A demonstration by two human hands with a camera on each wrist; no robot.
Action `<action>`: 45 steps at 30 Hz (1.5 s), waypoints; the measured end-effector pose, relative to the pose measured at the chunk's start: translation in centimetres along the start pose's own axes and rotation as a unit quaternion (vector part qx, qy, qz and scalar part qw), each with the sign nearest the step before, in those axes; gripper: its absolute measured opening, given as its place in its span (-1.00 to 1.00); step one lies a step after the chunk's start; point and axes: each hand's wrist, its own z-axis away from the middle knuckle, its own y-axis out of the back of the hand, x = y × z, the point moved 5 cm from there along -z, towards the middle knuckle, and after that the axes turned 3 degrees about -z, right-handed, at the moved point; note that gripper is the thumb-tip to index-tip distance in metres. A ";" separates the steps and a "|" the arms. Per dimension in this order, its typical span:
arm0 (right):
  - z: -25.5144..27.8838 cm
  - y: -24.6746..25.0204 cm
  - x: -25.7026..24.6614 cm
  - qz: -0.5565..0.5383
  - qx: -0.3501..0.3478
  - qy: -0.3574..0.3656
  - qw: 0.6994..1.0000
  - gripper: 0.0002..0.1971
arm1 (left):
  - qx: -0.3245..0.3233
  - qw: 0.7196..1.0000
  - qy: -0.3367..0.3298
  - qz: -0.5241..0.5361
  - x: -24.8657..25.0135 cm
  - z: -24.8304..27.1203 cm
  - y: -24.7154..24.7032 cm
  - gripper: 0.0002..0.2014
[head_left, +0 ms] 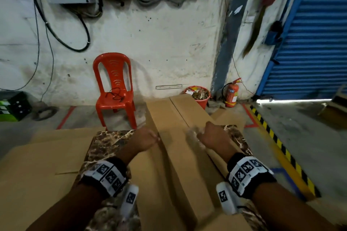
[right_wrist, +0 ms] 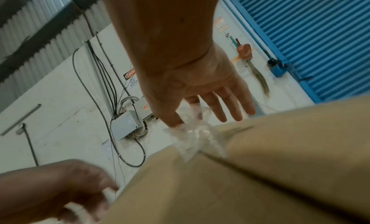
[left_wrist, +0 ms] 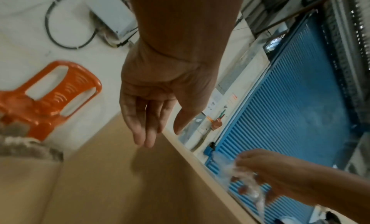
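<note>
A long brown cardboard box (head_left: 180, 165) lies lengthwise on a marble-patterned table (head_left: 107, 142). Its top seam runs away from me. My right hand (head_left: 204, 133) is over the box's right side. Its thumb and forefinger pinch a crumpled wad of clear plastic (head_left: 193, 134). The right wrist view shows the right hand (right_wrist: 186, 118) holding the plastic (right_wrist: 194, 137) just above the box (right_wrist: 260, 180), other fingers straight. My left hand (head_left: 148, 139) hovers over the box's left edge. In the left wrist view the left hand (left_wrist: 160, 137) hangs with relaxed fingers, holding nothing, above the box (left_wrist: 120, 187).
Flat cardboard sheets (head_left: 37, 159) lie left of the table. Ahead by the wall stand a red plastic chair (head_left: 114, 92), an orange bucket of scraps (head_left: 199, 95) and a fire extinguisher (head_left: 231, 94). A blue roller shutter (head_left: 309, 33) and a yellow-black floor stripe (head_left: 277, 142) are on the right.
</note>
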 end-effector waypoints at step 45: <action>5.1 -2.6 -2.3 -0.217 0.113 0.049 0.968 -0.75 | 0.234 0.951 0.200 0.038 -4.3 13.0 -6.9 -0.16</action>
